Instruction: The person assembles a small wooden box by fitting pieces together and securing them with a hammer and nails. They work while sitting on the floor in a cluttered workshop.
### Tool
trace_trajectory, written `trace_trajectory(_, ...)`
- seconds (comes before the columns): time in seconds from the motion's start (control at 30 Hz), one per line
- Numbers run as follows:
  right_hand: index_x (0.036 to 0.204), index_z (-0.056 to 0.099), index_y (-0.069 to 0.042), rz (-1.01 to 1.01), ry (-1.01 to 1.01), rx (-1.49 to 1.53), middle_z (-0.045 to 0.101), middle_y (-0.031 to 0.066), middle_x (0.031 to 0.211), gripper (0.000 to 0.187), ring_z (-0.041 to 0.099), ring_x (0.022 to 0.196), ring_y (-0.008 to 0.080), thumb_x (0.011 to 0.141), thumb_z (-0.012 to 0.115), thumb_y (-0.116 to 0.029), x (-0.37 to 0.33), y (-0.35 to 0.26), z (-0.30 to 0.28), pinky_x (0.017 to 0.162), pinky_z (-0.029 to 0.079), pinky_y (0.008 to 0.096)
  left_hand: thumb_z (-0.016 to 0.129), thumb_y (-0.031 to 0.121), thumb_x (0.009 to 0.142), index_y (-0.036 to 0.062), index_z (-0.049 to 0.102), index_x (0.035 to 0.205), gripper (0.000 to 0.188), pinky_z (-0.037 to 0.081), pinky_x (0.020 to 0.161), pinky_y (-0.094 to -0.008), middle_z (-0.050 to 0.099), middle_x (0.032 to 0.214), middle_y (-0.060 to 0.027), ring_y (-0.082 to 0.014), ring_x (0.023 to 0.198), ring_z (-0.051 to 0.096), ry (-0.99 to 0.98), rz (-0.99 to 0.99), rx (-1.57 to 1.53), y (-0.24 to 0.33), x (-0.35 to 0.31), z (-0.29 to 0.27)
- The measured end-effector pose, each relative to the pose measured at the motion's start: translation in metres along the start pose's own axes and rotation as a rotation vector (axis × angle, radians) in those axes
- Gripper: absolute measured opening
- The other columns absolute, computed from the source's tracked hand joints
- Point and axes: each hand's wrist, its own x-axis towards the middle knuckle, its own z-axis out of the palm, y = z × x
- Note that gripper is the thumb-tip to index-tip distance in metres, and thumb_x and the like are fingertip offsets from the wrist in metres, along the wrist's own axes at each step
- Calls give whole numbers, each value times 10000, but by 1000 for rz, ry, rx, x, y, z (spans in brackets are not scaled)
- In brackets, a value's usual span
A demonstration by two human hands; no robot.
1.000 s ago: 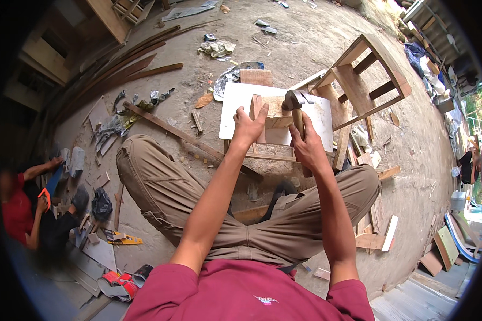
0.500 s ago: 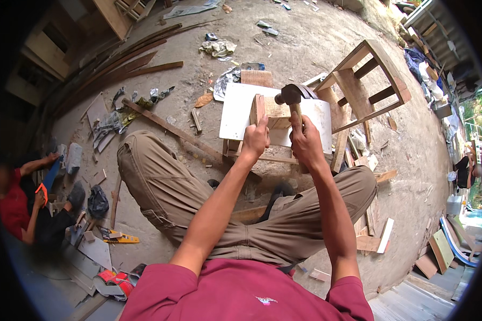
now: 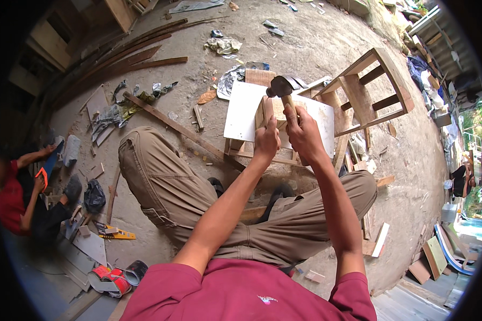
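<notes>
Hammer with a dark metal head and a pale wooden handle stands tilted in the right hand in the head view, that hand's fingers wrapped around the handle and its head raised over a small brown wooden box-like piece. The left hand is at the near end of this piece, fingers curled in and thumb pointing up; whether they pinch the wood cannot be told, since the hand covers the spot. The box-like piece is on a white rectangular panel, which rests on a low wooden framework between and beyond the person's knees in brown trousers. Just right of the panel, an open brown wooden frame with dark crossbars leans at a slant. A long narrow brown plank lies on the grey dusty floor to the left. At the far left, a co-worker in a red shirt holds a blue-bladed saw with an orange handle, near a black plastic bag.
</notes>
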Motion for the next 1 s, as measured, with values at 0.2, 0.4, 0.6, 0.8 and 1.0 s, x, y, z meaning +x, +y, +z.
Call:
trace_trajectory(0.2,1020,563,-5,-71,98,286,476,5,566,414,419,481,83,1061,429,-395,-5,-26,-10,446,337,294,515,473,982,103,476,592,539,347,393,-290,423,483,2,-133,380,446,-1,4,54,0,0,-1)
trace_trajectory(0.4,939,595,-4,41,-72,-75,526,80,601,504,480,519,156,1039,439,-472,2,-1,-11,503,397,352,501,481,984,108,471,581,551,326,404,-294,422,495,10,-118,393,419,13,-5,113,12,6,-6)
trace_trajectory(0.6,963,578,-2,24,-47,-14,498,44,573,486,487,489,132,1042,442,-461,-2,-2,-7,447,389,333,502,508,972,114,480,597,545,303,384,-283,425,492,4,-111,387,403,-17,-7,117,12,0,-3)
trace_trajectory(0.8,993,540,-28,8,17,327,450,-36,570,430,390,409,36,1051,434,-440,10,-45,-26,355,296,231,508,550,952,100,522,680,526,266,367,-258,439,492,-10,-106,381,386,6,5,135,4,1,-9)
trace_trajectory(1.0,989,537,-12,-247,112,-112,525,47,606,464,485,441,120,1048,423,-458,-1,3,4,392,370,301,509,528,963,93,533,699,510,260,368,-258,436,498,3,-93,386,384,0,8,143,13,-1,-6)
